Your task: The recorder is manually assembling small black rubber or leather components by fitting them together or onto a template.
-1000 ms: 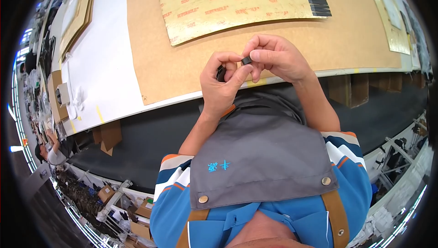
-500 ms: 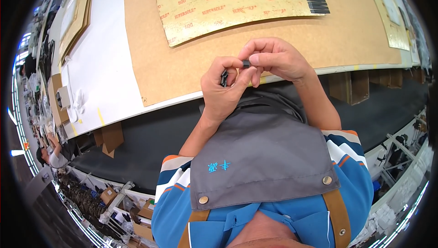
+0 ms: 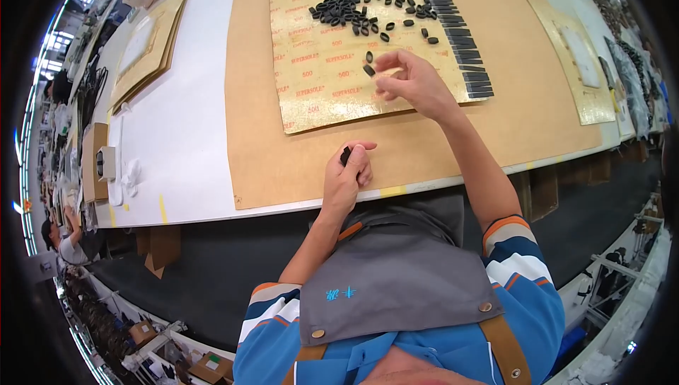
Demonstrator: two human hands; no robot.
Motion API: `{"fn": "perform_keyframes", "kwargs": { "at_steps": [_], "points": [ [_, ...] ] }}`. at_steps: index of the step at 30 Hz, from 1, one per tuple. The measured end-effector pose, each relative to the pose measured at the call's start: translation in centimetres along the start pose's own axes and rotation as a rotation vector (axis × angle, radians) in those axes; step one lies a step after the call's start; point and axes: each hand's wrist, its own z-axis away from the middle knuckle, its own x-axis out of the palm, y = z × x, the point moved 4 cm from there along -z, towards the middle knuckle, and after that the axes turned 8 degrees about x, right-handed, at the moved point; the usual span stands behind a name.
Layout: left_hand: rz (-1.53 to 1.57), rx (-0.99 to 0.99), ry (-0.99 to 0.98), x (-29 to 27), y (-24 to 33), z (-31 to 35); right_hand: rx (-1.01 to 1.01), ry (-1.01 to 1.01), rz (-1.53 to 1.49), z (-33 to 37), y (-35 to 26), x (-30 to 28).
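My left hand [image 3: 348, 174] is closed near the table's front edge, with small black pieces [image 3: 346, 156] sticking out between thumb and fingers. How many it holds is hidden. Over a yellowish board [image 3: 304, 119] with red print reaches my right hand [image 3: 414, 86], its thumb and fingers apart. A small black loop [image 3: 369, 70] sits right by its fingertips; whether they touch is hard to tell. Just beyond lies another black loop [image 3: 369, 56]. Farther back, a loose heap of similar black loops [image 3: 346, 4] covers part of the board. Flat black strips [image 3: 463, 42] form a row along its right side.
Brown paper [image 3: 269, 173] covers the middle of the white table [image 3: 201, 102]. Stacked boards [image 3: 152, 49] lie at the left and another board [image 3: 576, 63] at the right. A small open cardboard box [image 3: 95, 162] stands near the left edge. A person [image 3: 71, 243] is at the far left.
My hands, which were together around a small black piece, have parted. The right has gone forward over the board, while the left keeps its black pieces. The view now takes in more of the board.
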Motion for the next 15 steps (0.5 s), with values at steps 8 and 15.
{"fn": "perform_keyframes", "kwargs": {
  "at_steps": [8, 15],
  "points": [
    [0.313, 0.190, 0.033, -0.7, -0.1, -0.6, -0.001, -0.331, 0.124, 6.1, 1.3, 5.5],
    [0.275, 0.131, -0.037, 0.4, -0.5, -0.9, 0.173, -0.150, 0.061, 7.4, 4.4, 6.7]
  ]
}}
